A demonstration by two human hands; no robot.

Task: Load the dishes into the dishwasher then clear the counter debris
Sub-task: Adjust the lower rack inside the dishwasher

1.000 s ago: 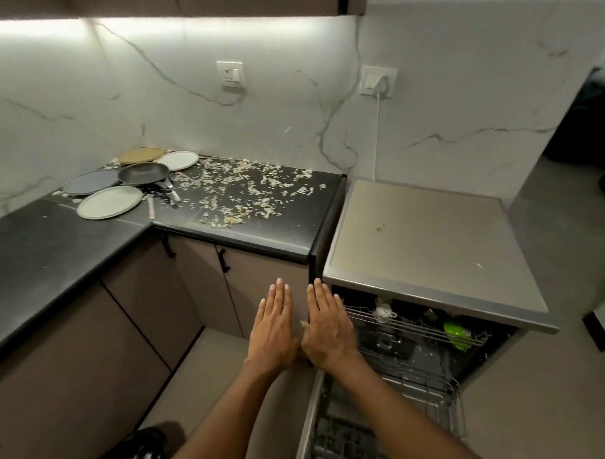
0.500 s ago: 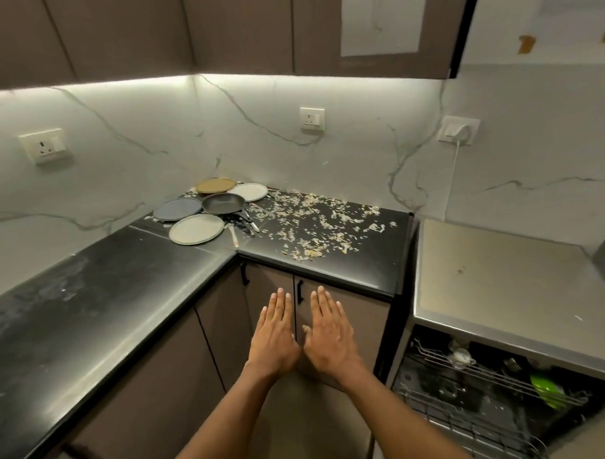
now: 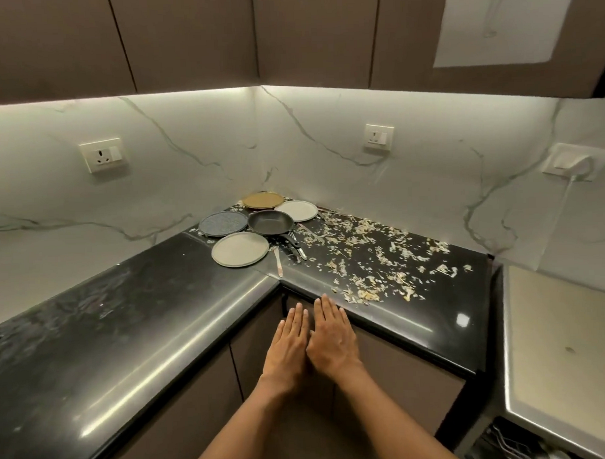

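In the back corner of the black counter [image 3: 133, 324] lie several plates: a pale one [image 3: 240, 249] nearest, a blue-grey one [image 3: 223, 223], a gold one [image 3: 263, 200] and a white one [image 3: 296, 210]. A black frying pan [image 3: 270, 222] sits among them, with cutlery [image 3: 296, 248] and a pale utensil [image 3: 278, 262] beside it. Pale flaky debris [image 3: 370, 258] is scattered over the right stretch of counter. My left hand [image 3: 288, 346] and right hand [image 3: 332, 334] are flat, side by side, empty, in front of the counter's inner corner. Only the dishwasher's top [image 3: 558, 340] and a bit of rack [image 3: 514, 445] show at the right.
Brown wall cabinets [image 3: 191, 37] hang above the marble backsplash, which carries sockets [image 3: 101, 155], one with a plugged cord [image 3: 580, 166]. Brown base cabinet doors [image 3: 184, 415] run below the counter. The left stretch of counter holds nothing.
The view has swung left and up, away from the open dishwasher toward the counter corner. My two hands stay flat together and now reach the counter's front edge.
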